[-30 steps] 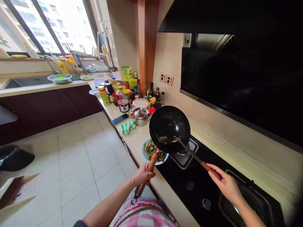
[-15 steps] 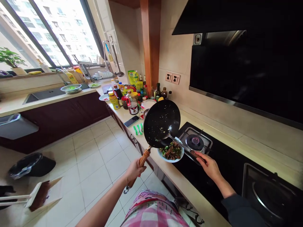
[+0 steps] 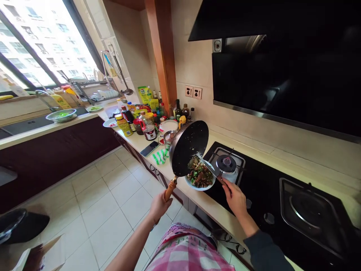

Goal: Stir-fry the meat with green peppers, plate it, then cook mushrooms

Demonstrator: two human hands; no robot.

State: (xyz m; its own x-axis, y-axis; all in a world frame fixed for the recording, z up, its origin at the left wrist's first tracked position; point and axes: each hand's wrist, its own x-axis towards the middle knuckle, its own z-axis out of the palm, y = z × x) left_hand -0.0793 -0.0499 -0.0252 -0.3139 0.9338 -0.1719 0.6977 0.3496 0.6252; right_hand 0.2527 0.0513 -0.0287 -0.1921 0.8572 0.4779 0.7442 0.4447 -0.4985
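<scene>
Wok [image 3: 187, 145] held tilted by the left hand [image 3: 160, 207], clamped around its wooden handle [image 3: 170, 189] — bowl [image 3: 199, 189] of food [image 3: 200, 177] set beneath its edge, near the burner [image 3: 226, 162]. Spatula [image 3: 208, 164] gripped by the right hand [image 3: 235, 197] — angled above the food.

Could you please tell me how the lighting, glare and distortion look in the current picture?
Head view: the window is washed out by glare; head view: the range hood is nearly black, with faint reflections; head view: the inside of the wok is dark, though pale flecks show; head view: the wooden post leans, as in a wide-angle picture.
</scene>
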